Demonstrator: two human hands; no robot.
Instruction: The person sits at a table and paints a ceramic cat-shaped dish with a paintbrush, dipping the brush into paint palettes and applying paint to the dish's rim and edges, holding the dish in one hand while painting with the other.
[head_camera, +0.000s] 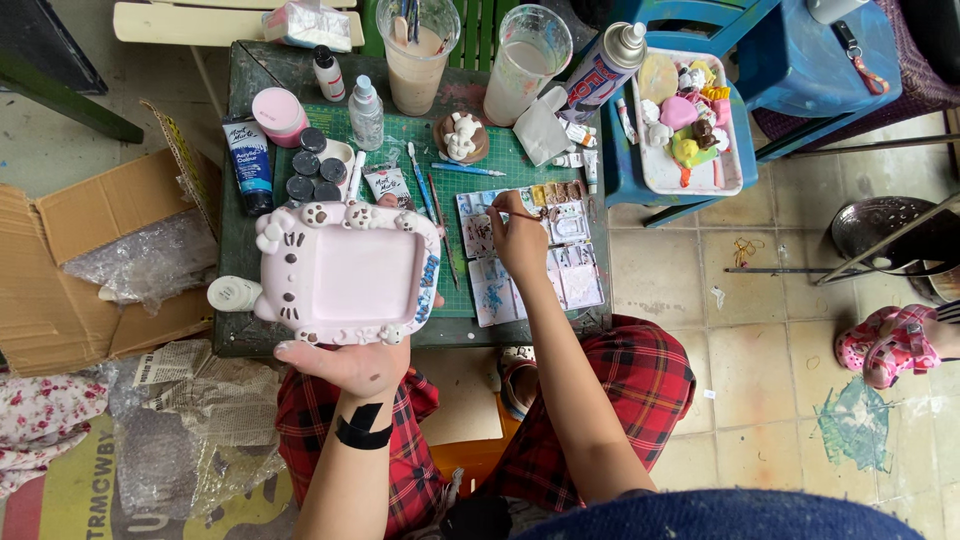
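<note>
1. The worktop (250, 70), a small dark table, carries a green mat (510, 165) crowded with paint supplies.
2. A pink cat-shaped tray (345, 275) sits at the worktop's near-left edge, tilted up and lapping over the mat's left side.
3. The left hand (350, 362) grips the tray's near rim from below, fingers curled around the edge; a black band wraps the wrist.
4. The right hand (520, 240), right of the tray, pinches a thin brush (515, 213), its tip over the palette.
5. The palette (570, 255), white wells smeared with colour, lies on the mat's right half, just beside the tray.
6. Two plastic cups (420, 50) stand at the worktop's far edge, beyond the tray.
7. A blue paint tube (250, 160) lies left of the mat, above the tray's ear.
</note>
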